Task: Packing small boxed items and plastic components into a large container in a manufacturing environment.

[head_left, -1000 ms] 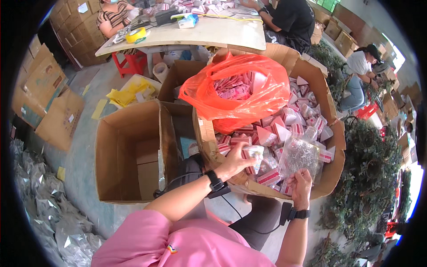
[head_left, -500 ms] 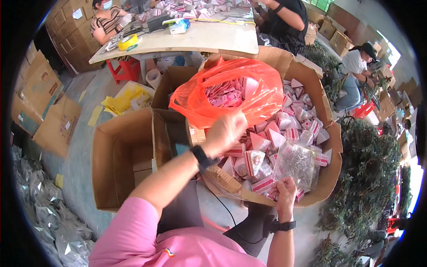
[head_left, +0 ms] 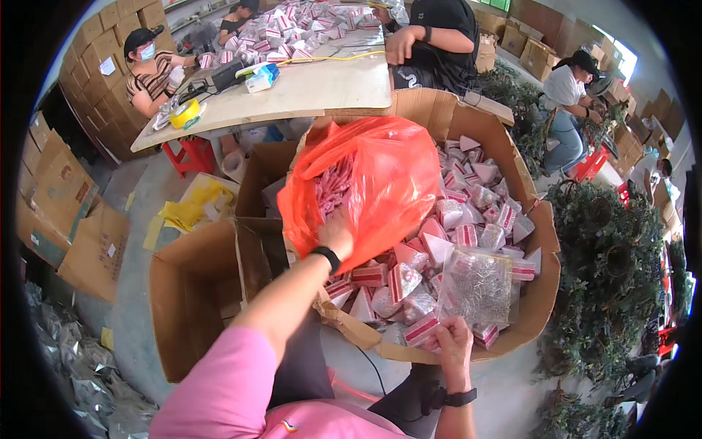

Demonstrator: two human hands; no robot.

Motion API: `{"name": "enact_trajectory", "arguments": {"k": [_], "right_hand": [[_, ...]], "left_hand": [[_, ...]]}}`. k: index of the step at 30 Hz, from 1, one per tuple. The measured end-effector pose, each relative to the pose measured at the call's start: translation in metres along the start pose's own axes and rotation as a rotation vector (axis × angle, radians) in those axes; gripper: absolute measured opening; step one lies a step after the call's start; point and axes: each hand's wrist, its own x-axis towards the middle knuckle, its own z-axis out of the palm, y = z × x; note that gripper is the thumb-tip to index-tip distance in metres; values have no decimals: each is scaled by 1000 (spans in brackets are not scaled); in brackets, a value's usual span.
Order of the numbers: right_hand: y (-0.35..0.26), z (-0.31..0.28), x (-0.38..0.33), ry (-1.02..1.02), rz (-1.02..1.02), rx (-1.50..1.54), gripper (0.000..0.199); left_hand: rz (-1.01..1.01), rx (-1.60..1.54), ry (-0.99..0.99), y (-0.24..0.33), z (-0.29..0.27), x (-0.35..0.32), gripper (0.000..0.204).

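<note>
My left hand (head_left: 338,235) reaches into the mouth of an orange plastic bag (head_left: 395,175), against a heap of small pink printed pieces (head_left: 335,183). Its fingers are mostly hidden there. The bag rests on clear-wrapped, wedge-shaped packets with pink and white stripes (head_left: 404,282), which fill a large cardboard box (head_left: 540,307). At the box's near edge my right hand (head_left: 456,338) is closed, with fingertips pinched beside a striped packet (head_left: 421,331). What they hold, if anything, I cannot make out. Just beyond it, a flat clear plastic sleeve (head_left: 475,287) lies on the packets.
Another open cardboard box (head_left: 191,300) stands at left. Ahead, a table (head_left: 314,91) carries more packets, yellow tape (head_left: 185,113) and a cable. Several people sit around and at right. Leafy greenery (head_left: 599,285) is piled on the right, silvery plastic (head_left: 80,373) at lower left.
My left hand has gone from the near rim of the orange bag into its mouth, and the bag has tipped toward me and the left. The view has shifted; my right hand stays near the sleeve.
</note>
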Motion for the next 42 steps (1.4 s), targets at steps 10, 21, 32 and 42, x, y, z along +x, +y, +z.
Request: {"name": "enact_trajectory", "arguments": {"k": [10, 21, 32, 42], "right_hand": [[4, 2, 3, 55, -50, -152, 3], [0, 0, 1, 43, -44, -127, 6], [13, -5, 2, 125, -179, -261, 6], [-39, 48, -17, 37, -126, 486, 8]], "left_hand": [[5, -536, 33, -46, -21, 24, 18], [-197, -1359, -90, -20, -72, -14, 34], [75, -1200, 335, -25, -105, -16, 37], [-36, -1939, -347, 37, -117, -126, 41]]}}
